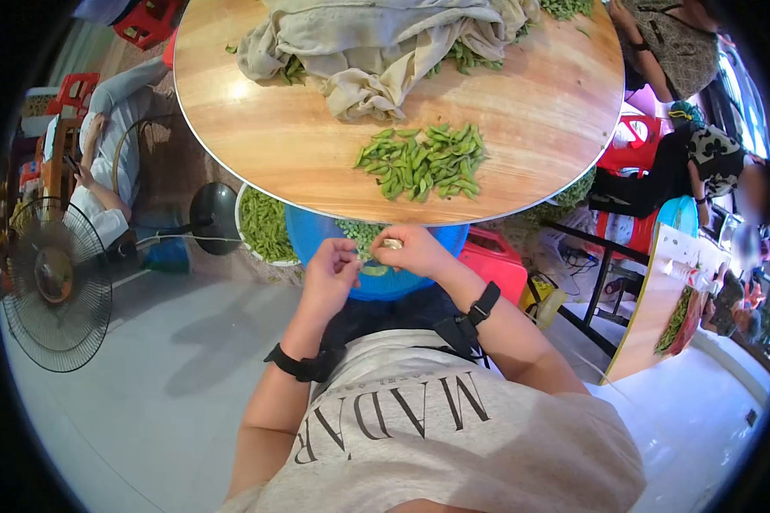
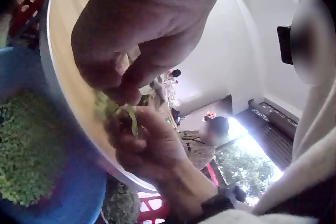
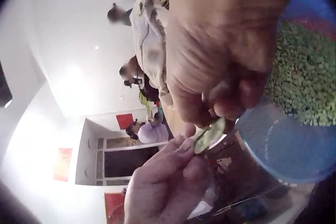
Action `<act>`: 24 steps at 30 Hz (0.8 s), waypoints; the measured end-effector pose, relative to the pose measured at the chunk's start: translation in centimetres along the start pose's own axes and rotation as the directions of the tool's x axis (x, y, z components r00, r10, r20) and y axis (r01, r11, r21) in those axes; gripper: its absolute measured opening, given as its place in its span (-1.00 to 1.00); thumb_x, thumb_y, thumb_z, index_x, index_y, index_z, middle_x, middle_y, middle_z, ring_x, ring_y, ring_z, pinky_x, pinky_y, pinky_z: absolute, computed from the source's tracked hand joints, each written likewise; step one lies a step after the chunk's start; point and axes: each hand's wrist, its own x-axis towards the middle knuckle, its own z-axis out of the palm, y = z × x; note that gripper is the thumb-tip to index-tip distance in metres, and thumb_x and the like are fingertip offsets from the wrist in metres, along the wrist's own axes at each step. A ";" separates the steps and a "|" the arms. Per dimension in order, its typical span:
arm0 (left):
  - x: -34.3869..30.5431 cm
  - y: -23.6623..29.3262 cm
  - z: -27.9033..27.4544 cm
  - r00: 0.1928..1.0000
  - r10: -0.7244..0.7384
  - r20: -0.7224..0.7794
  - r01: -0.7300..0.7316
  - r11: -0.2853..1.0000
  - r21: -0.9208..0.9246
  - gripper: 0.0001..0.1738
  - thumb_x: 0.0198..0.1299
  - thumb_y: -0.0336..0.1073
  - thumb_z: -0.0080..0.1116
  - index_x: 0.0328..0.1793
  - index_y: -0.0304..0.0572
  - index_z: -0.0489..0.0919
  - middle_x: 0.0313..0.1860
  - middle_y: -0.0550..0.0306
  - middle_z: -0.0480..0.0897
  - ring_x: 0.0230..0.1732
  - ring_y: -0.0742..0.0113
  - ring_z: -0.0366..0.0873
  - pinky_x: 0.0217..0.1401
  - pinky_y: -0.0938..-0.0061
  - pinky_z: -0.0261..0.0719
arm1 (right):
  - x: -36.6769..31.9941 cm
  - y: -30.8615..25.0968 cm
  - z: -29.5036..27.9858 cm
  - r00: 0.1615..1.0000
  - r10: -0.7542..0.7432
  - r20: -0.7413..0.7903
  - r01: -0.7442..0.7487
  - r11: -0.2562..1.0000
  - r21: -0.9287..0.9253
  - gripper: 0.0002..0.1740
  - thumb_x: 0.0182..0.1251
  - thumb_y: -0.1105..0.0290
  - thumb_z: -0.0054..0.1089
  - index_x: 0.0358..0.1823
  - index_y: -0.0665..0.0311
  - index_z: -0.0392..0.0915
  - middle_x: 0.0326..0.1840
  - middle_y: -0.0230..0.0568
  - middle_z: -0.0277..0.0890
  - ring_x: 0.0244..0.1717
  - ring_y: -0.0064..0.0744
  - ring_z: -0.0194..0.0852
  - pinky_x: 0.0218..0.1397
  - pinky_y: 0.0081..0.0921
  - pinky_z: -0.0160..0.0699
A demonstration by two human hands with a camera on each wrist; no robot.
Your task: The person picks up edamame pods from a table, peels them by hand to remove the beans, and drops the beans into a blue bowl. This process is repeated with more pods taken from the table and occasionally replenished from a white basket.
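Observation:
Over the blue basin, my left hand and right hand are close together, fingers curled inward. A pale green soybean pod lies between them in the right wrist view, each hand's fingertips pinching it. The left wrist view also shows the pod at the fingertips, partly covered by the fingers. Something whitish sits at the right hand's curled fingers in the head view. Shelled green beans fill part of the basin below. A pile of whole pods lies on the round wooden table in front.
A beige cloth covers more pods on the table. Left of the basin stands a white-rimmed container of green pods. A red stool is on the right. A fan stands far left. Other people sit around.

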 end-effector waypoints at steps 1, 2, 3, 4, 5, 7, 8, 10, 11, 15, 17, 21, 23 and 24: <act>0.3 -0.6 -0.5 0.998 0.006 -0.064 -0.003 0.998 0.061 -0.81 0.08 -0.51 0.01 -0.15 -0.31 0.37 -0.41 0.15 0.48 -0.55 0.49 0.41 -0.54 0.64 0.42 | 0.1 0.2 0.0 0.999 -0.029 -0.041 0.026 0.997 -0.071 -0.82 0.01 0.34 0.13 -0.39 0.29 0.55 -0.57 -0.24 0.48 -0.65 -0.47 0.39 -0.56 -0.50 0.37; 0.6 -1.3 -1.1 0.992 0.016 -0.125 -0.001 0.993 0.122 -0.83 0.08 -0.51 0.02 -0.17 -0.32 0.40 -0.41 0.15 0.49 -0.55 0.49 0.42 -0.54 0.64 0.42 | 0.4 1.0 -0.1 0.981 -0.185 -0.050 0.168 0.954 -0.247 -0.82 -0.01 0.34 0.12 -0.40 0.28 0.55 -0.57 -0.19 0.48 -0.61 -0.36 0.41 -0.52 -0.43 0.39; 1.0 -2.0 -2.3 0.985 -0.008 -0.171 0.035 0.987 0.155 -0.87 0.07 -0.51 0.02 -0.22 -0.33 0.44 -0.43 0.15 0.50 -0.56 0.49 0.43 -0.54 0.64 0.43 | 1.0 2.0 -0.5 0.940 -0.339 -0.029 0.297 0.860 -0.416 -0.82 -0.02 0.34 0.10 -0.40 0.26 0.55 -0.57 -0.13 0.47 -0.57 -0.25 0.44 -0.47 -0.35 0.41; 1.6 -2.8 -3.7 0.976 -0.028 -0.217 0.070 0.980 0.186 -0.90 0.07 -0.51 0.03 -0.26 -0.34 0.47 -0.45 0.14 0.52 -0.56 0.49 0.43 -0.54 0.65 0.43 | 1.5 2.5 -1.0 0.876 -0.481 0.022 0.408 0.717 -0.566 -0.82 -0.03 0.34 0.09 -0.40 0.25 0.56 -0.57 -0.08 0.47 -0.53 -0.14 0.46 -0.42 -0.28 0.44; 2.4 -4.0 -5.1 0.956 0.009 -0.295 0.053 0.978 0.203 -0.89 0.05 -0.52 0.03 -0.27 -0.35 0.49 -0.48 0.12 0.53 -0.58 0.47 0.44 -0.55 0.62 0.44 | 2.0 1.6 -1.7 0.892 -0.451 -0.005 0.346 0.691 -0.635 -0.81 -0.04 0.32 0.09 -0.40 0.25 0.56 -0.52 -0.06 0.47 -0.47 -0.10 0.46 -0.38 -0.26 0.44; 3.3 -5.1 -7.5 0.906 0.047 -0.421 0.073 0.962 0.263 -0.87 0.02 -0.53 0.02 -0.26 -0.36 0.50 -0.50 0.08 0.54 -0.59 0.43 0.47 -0.55 0.58 0.46 | 3.3 -1.5 -3.2 0.916 -0.395 -0.062 0.218 0.622 -0.752 -0.79 -0.06 0.28 0.09 -0.41 0.23 0.56 -0.42 -0.03 0.46 -0.34 -0.02 0.44 -0.29 -0.24 0.43; 3.8 -5.2 -8.4 0.881 0.052 -0.470 0.106 0.947 0.304 -0.85 0.02 -0.53 0.01 -0.24 -0.36 0.50 -0.48 0.06 0.55 -0.57 0.41 0.49 -0.53 0.56 0.48 | 4.6 -2.5 -4.1 0.879 -0.460 -0.128 0.195 0.590 -0.783 -0.80 -0.04 0.29 0.08 -0.40 0.22 0.56 -0.40 -0.05 0.45 -0.36 -0.04 0.44 -0.30 -0.24 0.43; 4.5 -5.7 -9.7 0.845 0.088 -0.528 0.141 0.915 0.377 -0.80 0.00 -0.52 0.04 -0.19 -0.36 0.51 -0.44 0.07 0.56 -0.55 0.44 0.50 -0.57 0.60 0.44 | 7.2 -4.6 -5.8 0.812 -0.552 -0.189 0.164 0.528 -0.833 -0.82 -0.01 0.32 0.06 -0.39 0.20 0.55 -0.37 -0.09 0.41 -0.37 -0.07 0.44 -0.31 -0.23 0.43; 4.9 -6.0 -10.3 0.826 0.109 -0.553 0.159 0.896 0.414 -0.77 0.00 -0.52 0.05 -0.16 -0.35 0.51 -0.43 0.08 0.56 -0.54 0.45 0.51 -0.59 0.61 0.42 | 8.4 -5.4 -6.4 0.792 -0.581 -0.189 0.159 0.494 -0.855 -0.83 -0.01 0.34 0.05 -0.38 0.19 0.54 -0.36 -0.10 0.40 -0.37 -0.07 0.43 -0.31 -0.23 0.43; 6.4 -8.7 -11.2 0.730 0.354 -0.585 0.023 0.842 0.538 -0.77 0.02 -0.48 0.05 -0.15 -0.34 0.52 -0.41 0.12 0.56 -0.53 0.47 0.52 -0.61 0.65 0.36 | 10.9 -5.8 -7.5 0.823 -0.567 -0.021 0.190 0.310 -0.932 -0.87 -0.03 0.41 0.01 -0.48 0.23 0.54 -0.36 -0.12 0.39 -0.35 -0.08 0.44 -0.31 -0.22 0.44; 5.4 -4.0 -8.3 0.800 0.127 -0.586 0.023 0.970 0.241 -0.76 0.03 -0.46 0.06 -0.13 -0.33 0.53 -0.42 0.16 0.56 -0.53 0.51 0.50 -0.60 0.68 0.33 | 11.0 -6.1 -7.9 0.827 -0.562 -0.009 0.208 0.321 -0.924 -0.87 -0.04 0.41 0.01 -0.48 0.24 0.54 -0.37 -0.11 0.38 -0.34 -0.08 0.44 -0.30 -0.23 0.43; 4.8 1.2 -2.9 0.921 -0.043 -0.386 -0.011 0.991 -0.137 -0.72 0.04 -0.40 0.11 -0.12 -0.42 0.52 -0.42 0.13 0.57 -0.58 0.49 0.46 -0.54 0.67 0.40 | 8.4 -6.7 -8.2 0.830 -0.513 -0.219 0.240 0.682 -0.691 -0.85 -0.07 0.38 0.08 -0.46 0.27 0.52 -0.37 -0.06 0.40 -0.31 -0.06 0.44 -0.25 -0.27 0.41; 5.2 3.4 0.6 0.947 -0.044 -0.319 -0.041 0.965 -0.258 -0.72 0.05 -0.37 0.14 -0.11 -0.39 0.52 -0.45 0.19 0.57 -0.61 0.54 0.43 -0.60 0.72 0.29 | 7.1 -6.4 -7.4 0.844 -0.456 -0.283 0.251 0.802 -0.541 -0.82 -0.08 0.36 0.11 -0.43 0.28 0.52 -0.37 -0.04 0.42 -0.29 -0.06 0.44 -0.22 -0.29 0.40; 5.4 4.3 2.1 0.954 -0.028 -0.298 -0.060 0.958 -0.282 -0.71 0.07 -0.37 0.14 -0.09 -0.37 0.51 -0.46 0.22 0.57 -0.62 0.57 0.41 -0.64 0.74 0.22 | 6.4 -6.2 -6.6 0.830 -0.483 -0.278 0.286 0.797 -0.532 -0.82 -0.09 0.36 0.13 -0.42 0.28 0.52 -0.37 -0.04 0.43 -0.29 -0.05 0.43 -0.21 -0.30 0.40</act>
